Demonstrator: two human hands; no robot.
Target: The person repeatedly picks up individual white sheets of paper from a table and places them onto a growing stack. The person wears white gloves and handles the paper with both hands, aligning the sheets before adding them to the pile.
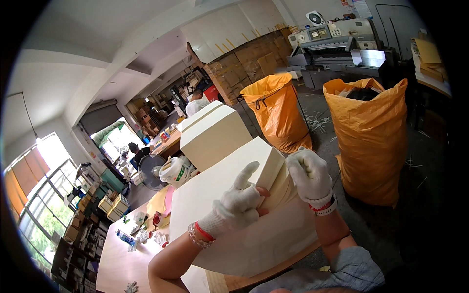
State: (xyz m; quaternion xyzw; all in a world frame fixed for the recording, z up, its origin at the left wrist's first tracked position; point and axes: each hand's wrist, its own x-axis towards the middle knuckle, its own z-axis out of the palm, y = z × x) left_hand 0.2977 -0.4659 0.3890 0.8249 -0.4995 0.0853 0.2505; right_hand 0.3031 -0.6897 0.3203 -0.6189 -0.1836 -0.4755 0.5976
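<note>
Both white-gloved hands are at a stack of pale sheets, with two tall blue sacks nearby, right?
No, the head view shows both sacks are orange, not blue. The left hand and right hand, white-gloved, are at the stack of pale sheets.

A full orange sack [372, 146] is standing at right, a grey machine [332, 49] is sitting far right, and a round fan [148, 172] is standing left, near a white bucket [173, 171].
</note>
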